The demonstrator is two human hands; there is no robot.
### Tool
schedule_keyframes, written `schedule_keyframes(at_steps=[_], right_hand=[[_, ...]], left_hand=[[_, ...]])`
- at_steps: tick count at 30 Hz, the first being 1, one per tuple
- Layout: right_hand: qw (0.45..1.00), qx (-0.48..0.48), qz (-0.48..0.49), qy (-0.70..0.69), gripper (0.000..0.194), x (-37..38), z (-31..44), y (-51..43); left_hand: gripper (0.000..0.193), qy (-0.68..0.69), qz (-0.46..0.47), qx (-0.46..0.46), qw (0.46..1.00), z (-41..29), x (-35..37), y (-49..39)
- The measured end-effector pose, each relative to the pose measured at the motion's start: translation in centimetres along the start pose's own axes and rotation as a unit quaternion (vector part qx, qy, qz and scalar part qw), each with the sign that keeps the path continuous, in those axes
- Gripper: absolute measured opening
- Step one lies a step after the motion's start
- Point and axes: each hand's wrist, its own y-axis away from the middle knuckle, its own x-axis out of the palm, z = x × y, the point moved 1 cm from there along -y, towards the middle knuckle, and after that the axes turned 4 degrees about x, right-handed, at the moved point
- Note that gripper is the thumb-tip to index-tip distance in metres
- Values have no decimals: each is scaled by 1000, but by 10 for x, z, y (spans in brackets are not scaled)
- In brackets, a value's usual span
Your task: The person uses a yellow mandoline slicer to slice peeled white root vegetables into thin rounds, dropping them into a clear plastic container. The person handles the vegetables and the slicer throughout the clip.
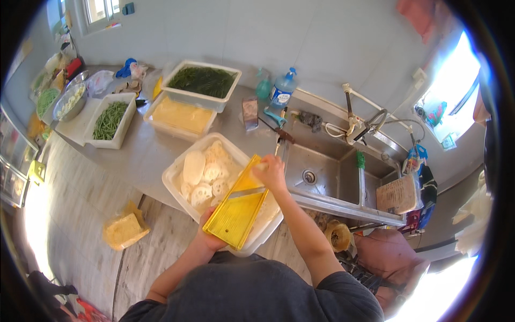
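My left hand (210, 232) grips the lower end of a yellow mandoline slicer (237, 215), which slants across a white plastic tub (173, 177). Near the slicer's far end, above its metal blade (246, 192), my right hand (270, 172) holds a pale piece of lotus root (259, 171), partly hidden by the fingers and blurred. Inside the tub lie several lotus root slices (201, 194) with round holes, and a whole peeled section (194, 167). The slicer covers the tub's right part.
To the right is a steel double sink (322, 165) with a faucet (354, 129). A knife (284, 135), a peeler (275, 117), a phone (250, 113) and a pump bottle (283, 88) stand or lie behind. Tubs of green beans (110, 120), yellow food (181, 114) and dark green strips (201, 81) are leftward.
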Motion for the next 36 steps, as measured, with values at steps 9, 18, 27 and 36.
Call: schedule_keyframes(at_steps=[9,18,27,36], right_hand=[[998,-35,-43,9,41,7,4,2],[998,-53,0,-38,39,8,14,20],[983,-179,5,32,42,14,46,71],[981,-195,-2,-6,45,-3,70,74]], left_hand=[[74,21,19,-3,1000,-4,-8,-2],[71,79,-6,27,996,4,13,1],[74,55,64,4,996,1,-2,3],[71,55,71,11,996,-4,13,-3]])
